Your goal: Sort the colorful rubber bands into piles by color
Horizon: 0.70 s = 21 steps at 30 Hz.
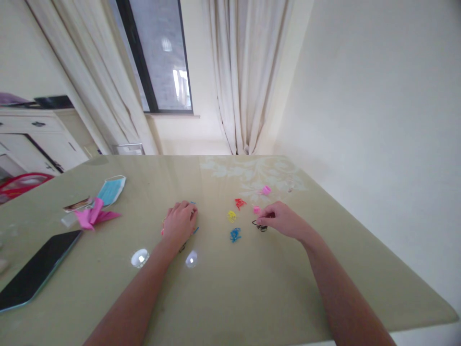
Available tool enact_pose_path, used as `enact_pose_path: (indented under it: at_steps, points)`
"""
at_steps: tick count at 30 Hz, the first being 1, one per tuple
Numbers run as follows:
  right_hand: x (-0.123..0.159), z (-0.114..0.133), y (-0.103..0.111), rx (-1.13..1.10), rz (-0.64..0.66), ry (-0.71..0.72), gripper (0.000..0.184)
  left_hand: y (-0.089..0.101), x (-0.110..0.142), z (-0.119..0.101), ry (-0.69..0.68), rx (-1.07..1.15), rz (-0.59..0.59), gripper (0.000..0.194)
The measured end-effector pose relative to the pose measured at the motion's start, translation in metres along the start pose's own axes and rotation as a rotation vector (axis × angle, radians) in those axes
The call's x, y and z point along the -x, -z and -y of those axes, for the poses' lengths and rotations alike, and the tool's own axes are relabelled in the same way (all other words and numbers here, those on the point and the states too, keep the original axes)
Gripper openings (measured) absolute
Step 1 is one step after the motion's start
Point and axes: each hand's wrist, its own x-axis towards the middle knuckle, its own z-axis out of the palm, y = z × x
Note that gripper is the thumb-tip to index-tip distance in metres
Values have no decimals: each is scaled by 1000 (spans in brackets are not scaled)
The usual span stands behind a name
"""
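My left hand point(180, 222) rests palm down on the table, its fingers laid over a mixed pile of small coloured bands. Bits of blue, red and black bands point(182, 247) peek out around it; the rest is hidden underneath. Over to the right, the thumb and fingertips of my right hand point(279, 218) pinch at a small heap of black rubber bands point(263, 228). Between the hands lie separate little heaps of red bands point(239, 203), yellow bands point(232, 216) and blue bands point(235, 235). A small pink piece point(257, 209) sits just beyond my right fingertips.
Farther back is another pink piece point(266, 190). At left are a pink folded-paper bird point(94, 216), a blue face mask point(111, 190) and a dark phone point(39, 269). A wall point(396, 144) runs along the right side of the glossy table point(230, 298).
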Motion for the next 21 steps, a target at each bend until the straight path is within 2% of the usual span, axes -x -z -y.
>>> enact_pose_path:
  at_steps: [2,5,9,15,19,21]
  points:
    - [-5,-14,5,155,-7,-57,21,-1,0,-1,-6,42,-65,28]
    - [-9,-26,7,251,24,-96,20,1,-1,-5,-3,148,-118,27]
    - [-9,-31,6,306,-15,-112,15,7,0,-10,11,206,-104,26]
    - [-11,-27,0,299,-246,60,24,12,1,-11,64,135,-35,23]
    - [-13,-5,-26,285,-348,177,23,13,1,-12,103,265,-54,23]
    - [-12,7,-43,256,-321,243,25,14,0,-14,75,367,-60,24]
